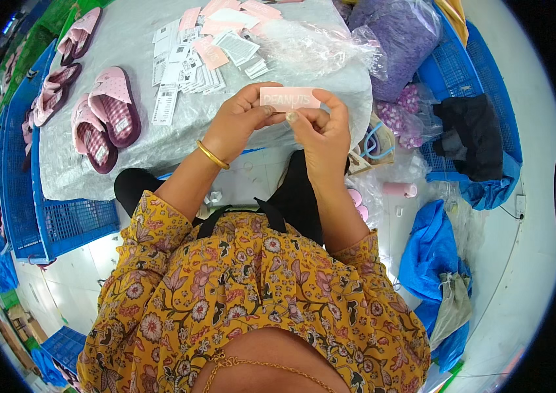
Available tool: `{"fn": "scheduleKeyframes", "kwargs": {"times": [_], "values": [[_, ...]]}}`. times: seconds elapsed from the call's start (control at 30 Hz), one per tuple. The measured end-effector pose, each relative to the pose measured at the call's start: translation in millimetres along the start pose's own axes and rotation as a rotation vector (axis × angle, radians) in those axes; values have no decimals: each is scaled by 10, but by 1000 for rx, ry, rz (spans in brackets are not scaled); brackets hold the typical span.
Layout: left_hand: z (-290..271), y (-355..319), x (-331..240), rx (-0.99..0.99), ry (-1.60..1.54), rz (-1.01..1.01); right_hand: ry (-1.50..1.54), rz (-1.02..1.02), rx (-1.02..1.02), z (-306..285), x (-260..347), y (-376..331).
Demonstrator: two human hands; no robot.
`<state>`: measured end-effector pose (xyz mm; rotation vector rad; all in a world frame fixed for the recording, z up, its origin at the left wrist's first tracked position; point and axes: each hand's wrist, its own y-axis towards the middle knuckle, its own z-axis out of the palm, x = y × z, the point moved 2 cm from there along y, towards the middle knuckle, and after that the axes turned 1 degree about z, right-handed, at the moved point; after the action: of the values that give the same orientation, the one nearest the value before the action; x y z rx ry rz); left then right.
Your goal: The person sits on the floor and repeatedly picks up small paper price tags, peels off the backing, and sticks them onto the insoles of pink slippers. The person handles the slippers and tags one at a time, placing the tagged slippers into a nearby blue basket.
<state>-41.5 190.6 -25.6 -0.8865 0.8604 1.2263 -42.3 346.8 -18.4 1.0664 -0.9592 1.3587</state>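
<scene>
Between my two hands, above the table's near edge, is a small pink card tag [290,97] with pale lettering. My left hand [242,116] pinches its left end between thumb and fingers. At the right end, my right hand [320,128] grips it along the lower edge, forefinger raised at the side. Just beyond lie a spread pile of white printed tags [189,69] and several more pink tags [210,52]. A crumpled clear plastic bag [314,49] rests beside them. On the left side of the table stands a pair of pink slippers [113,108] with checked insoles.
The table [140,177] has a plastic cover. More pink slippers [55,92] line its left edge, near a blue crate [78,226]. To the right are a purple bag [399,49], a blue crate [451,72] with black cloth [468,134], and a blue sack [425,255] on the floor.
</scene>
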Motion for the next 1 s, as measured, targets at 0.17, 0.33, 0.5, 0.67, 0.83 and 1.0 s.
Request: {"fn": "scheduleKeyframes", "kwargs": {"times": [0.17, 0.33, 0.5, 0.67, 0.83, 1.0], "values": [[-29, -42, -9, -9, 58, 32, -71, 41, -111, -15, -61, 53], [-77, -92, 11, -60, -63, 13, 115, 161, -115, -151, -157, 85], [-51, -116, 55, -72, -64, 26, 147, 182, -82, -199, -190, 108], [-75, -125, 51, -84, -10, 4, 224, 240, -56, -257, -251, 129], [-97, -127, 92, -65, 14, -3, 298, 300, -35, -317, -287, 125], [-239, -169, 124, 38, 233, -3, 371, 378, -5, -394, -373, 126]]}}
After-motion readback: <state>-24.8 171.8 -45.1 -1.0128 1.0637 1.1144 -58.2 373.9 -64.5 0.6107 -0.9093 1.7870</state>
